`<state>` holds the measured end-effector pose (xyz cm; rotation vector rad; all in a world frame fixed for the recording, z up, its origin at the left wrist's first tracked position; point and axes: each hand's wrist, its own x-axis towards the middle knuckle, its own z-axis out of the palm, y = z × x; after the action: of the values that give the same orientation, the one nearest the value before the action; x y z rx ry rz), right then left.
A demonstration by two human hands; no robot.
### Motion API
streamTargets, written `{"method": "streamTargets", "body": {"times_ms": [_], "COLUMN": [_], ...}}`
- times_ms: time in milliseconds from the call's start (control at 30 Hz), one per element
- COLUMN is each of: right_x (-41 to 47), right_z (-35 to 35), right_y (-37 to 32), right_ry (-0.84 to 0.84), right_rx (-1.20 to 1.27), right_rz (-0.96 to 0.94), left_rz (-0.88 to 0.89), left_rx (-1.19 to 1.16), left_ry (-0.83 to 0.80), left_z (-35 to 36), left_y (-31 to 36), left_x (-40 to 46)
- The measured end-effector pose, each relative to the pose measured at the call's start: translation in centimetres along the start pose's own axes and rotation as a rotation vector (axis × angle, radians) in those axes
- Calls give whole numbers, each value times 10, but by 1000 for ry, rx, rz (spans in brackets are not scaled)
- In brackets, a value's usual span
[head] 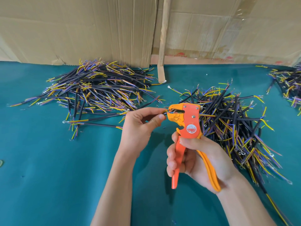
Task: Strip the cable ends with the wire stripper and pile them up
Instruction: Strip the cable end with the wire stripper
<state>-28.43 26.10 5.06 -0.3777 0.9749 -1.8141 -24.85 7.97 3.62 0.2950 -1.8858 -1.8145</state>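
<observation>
Head view, looking down over a teal tabletop (48, 168).

Right hand (195, 159): fingers curled round both handles of the orange and yellow wire stripper (187, 121), gripping them; tool held upright above the tabletop, head pointing left. Orange handle nearer the fingertips, yellow handle against the palm. Round red label visible on the stripper body.

Left hand (141, 124): thumb and fingers pinching a short black cable (164, 113), holding its end up to the stripper's mouth. Thin coloured cores of that cable seated between the stripper's jaws; jaws standing slightly apart around them. Remainder of the cable hidden inside the hand.

Large pile of cables (97, 93) lying at left of the hands, on the tabletop: black sheaths, yellow, blue and purple cores, some ends with small ring terminals, some with bare strands. Second pile of cables (236, 128) lying at right, just behind and beside the right hand, same type, loosely heaped. Third heap of cables (288, 85) at far right edge, partly cut off by the frame.

Cardboard sheets (81, 30) standing along the back edge of the tabletop. Wooden stick (162, 39) leaning in front of the gap between two sheets, lower end resting on the tabletop beside the left pile.

Whether any given pile is stripped or unstripped: cannot tell.
</observation>
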Motion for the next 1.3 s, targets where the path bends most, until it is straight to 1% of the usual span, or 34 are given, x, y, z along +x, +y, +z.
{"method": "streamTargets", "body": {"times_ms": [100, 300, 400, 533, 600, 833, 1100, 1300], "right_x": [1, -1, 0, 5, 7, 10, 9, 8], "right_z": [-4, -12, -9, 0, 6, 10, 9, 7], "right_y": [0, -9, -7, 1, 7, 12, 11, 11], "right_ry": [22, 98, 175, 225, 225, 250, 254, 256], "right_rx": [35, 152, 118, 43, -12, -61, -126, -129], "right_rz": [-24, -74, -39, 23, 11, -63, -68, -60], "left_rz": [2, 26, 40, 51, 49, 52, 78, 89], "left_rx": [20, -6, 5, 34, 57, 91, 155, 144], "left_ry": [5, 84, 84, 94, 93, 83, 72, 60], "left_z": [0, -3, -3, -4, -3, -2, 0, 0], "left_y": [-2, -4, -5, -6, -7, -6, -9, -8], "left_x": [1, 3, 3, 5, 6, 5, 6, 4]}}
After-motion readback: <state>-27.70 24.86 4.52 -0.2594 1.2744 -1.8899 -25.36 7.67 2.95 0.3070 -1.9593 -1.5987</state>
